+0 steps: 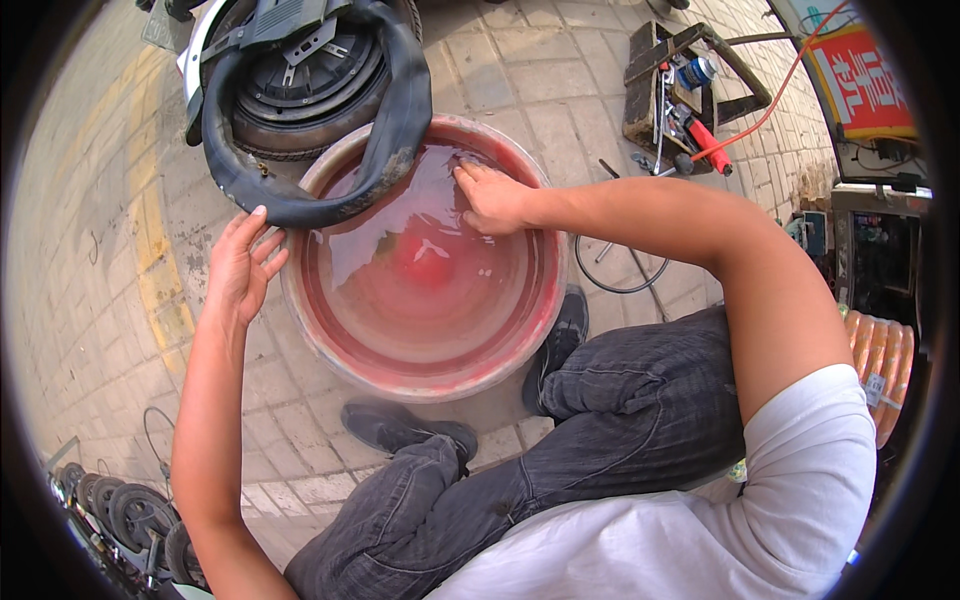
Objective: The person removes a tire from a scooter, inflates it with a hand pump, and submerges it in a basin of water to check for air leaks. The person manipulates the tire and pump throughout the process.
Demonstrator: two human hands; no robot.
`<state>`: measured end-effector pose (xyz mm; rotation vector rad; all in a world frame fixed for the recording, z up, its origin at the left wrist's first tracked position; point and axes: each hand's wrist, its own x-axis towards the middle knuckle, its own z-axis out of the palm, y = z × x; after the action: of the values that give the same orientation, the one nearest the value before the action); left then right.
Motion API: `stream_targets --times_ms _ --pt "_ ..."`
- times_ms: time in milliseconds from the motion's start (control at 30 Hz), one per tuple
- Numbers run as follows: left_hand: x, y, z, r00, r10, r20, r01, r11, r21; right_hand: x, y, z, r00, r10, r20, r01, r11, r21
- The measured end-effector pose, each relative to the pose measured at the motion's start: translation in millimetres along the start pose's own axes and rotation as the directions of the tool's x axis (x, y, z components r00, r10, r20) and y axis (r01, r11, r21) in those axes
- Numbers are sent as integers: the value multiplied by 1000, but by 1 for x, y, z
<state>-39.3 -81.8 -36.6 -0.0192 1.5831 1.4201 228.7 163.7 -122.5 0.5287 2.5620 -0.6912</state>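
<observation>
A wide reddish basin (430, 380) of water sits on the pavement between my feet. A black inner tube (405, 100) is draped over its far-left rim and against a vehicle wheel (300, 65) behind it. My left hand (245, 260) is at the tube's lower left edge, a fingertip touching it, fingers apart and curved, palm up. My right hand (490, 200) reaches over the basin's right side to the water, fingers extended and apart with the tips at or just under the surface, holding nothing that I can see.
A wooden toolbox (635, 120) with wrenches and red-handled tools stands at upper right, a black hose loop (620, 288) below it. At the right edge are a red signboard (850, 90) and coiled orange hose (880, 370). Several small tires (140, 520) lie at lower left.
</observation>
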Motion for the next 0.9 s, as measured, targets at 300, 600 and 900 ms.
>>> stream_targets --times_ms 300,600,900 --pt "-4 -2 -8 1000 -3 -3 3 1000 -7 -12 -18 -66 853 16 -521 -34 999 -25" --pt "0 -13 9 666 710 230 -506 202 839 -33 -11 -73 987 -138 -80 146 984 103" --pt "0 -38 35 635 375 675 -431 -553 713 32 -22 -6 960 -277 -26 276 960 -47"
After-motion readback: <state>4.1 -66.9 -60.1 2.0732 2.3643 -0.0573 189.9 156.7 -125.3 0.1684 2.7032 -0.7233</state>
